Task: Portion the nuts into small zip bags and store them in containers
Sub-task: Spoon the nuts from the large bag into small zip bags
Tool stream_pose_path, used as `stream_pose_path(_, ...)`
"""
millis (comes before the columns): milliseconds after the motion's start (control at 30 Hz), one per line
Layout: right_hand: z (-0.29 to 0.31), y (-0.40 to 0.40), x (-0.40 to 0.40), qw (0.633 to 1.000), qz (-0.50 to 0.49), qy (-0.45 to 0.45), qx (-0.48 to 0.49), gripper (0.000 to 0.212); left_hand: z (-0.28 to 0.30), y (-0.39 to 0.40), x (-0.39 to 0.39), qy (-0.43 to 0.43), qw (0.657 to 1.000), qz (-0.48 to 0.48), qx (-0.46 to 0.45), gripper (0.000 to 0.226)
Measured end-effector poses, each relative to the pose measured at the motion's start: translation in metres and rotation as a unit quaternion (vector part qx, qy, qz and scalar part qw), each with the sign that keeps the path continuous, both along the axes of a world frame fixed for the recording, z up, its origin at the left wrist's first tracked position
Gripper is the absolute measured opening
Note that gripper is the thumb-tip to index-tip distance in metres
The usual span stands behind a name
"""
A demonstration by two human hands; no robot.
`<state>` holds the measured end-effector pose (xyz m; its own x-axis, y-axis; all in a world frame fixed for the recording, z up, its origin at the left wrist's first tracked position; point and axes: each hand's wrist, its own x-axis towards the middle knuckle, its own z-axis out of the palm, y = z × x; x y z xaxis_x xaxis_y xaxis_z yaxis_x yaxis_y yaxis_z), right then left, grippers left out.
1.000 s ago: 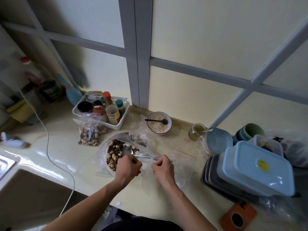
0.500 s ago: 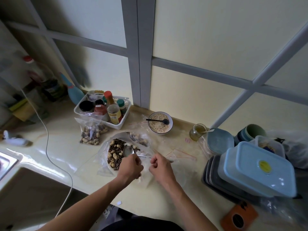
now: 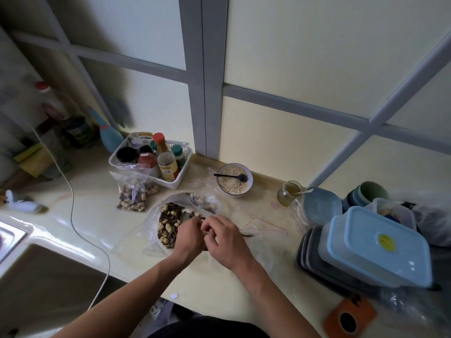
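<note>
Pinching a small clear zip bag [image 3: 246, 230] at its mouth, left hand [image 3: 189, 236] and right hand [image 3: 225, 237] meet just beside the open bag of nuts [image 3: 168, 225] on the tabletop [image 3: 92, 198]; fingers curled. Filled nut bag [image 3: 133, 195] leans on white basket [image 3: 180, 176]; blue-lidded containers [image 3: 375, 245] stacked right.

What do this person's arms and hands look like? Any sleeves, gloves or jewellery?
Both forearms are bare to the frame's edge, so no sleeves show. The left hand and right hand wear no gloves, and no rings, watch or bracelets are visible.
</note>
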<state>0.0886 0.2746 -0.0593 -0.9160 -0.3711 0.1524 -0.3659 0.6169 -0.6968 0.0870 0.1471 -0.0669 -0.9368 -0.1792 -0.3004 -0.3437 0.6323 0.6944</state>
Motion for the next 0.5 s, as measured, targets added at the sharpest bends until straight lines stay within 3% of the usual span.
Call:
stream_pose_path(133,-0.007,0.003,-0.002,0.989,-0.003,-0.126,0.078,0.02,0.0,-0.002,-0.001,-0.015,0.998,0.017,0.065,0.004)
stream_pose_path(233,-0.006,0.011,-0.008,0.952,0.024,-0.211,0.219,0.029,0.003,-0.007,-0.002,-0.018,0.992,0.031,0.119,0.01)
stream_pose_path(400,-0.004,0.016,-0.01,0.911,0.104,-0.257,0.307,0.045,0.005,-0.016,-0.009,0.053,0.988,-0.147,-0.014,0.015)
stream_pose_path(500,0.007,0.015,-0.013,0.92,0.102,-0.263,0.273,0.033,0.01,-0.011,-0.007,0.029,0.979,-0.197,0.037,0.013)
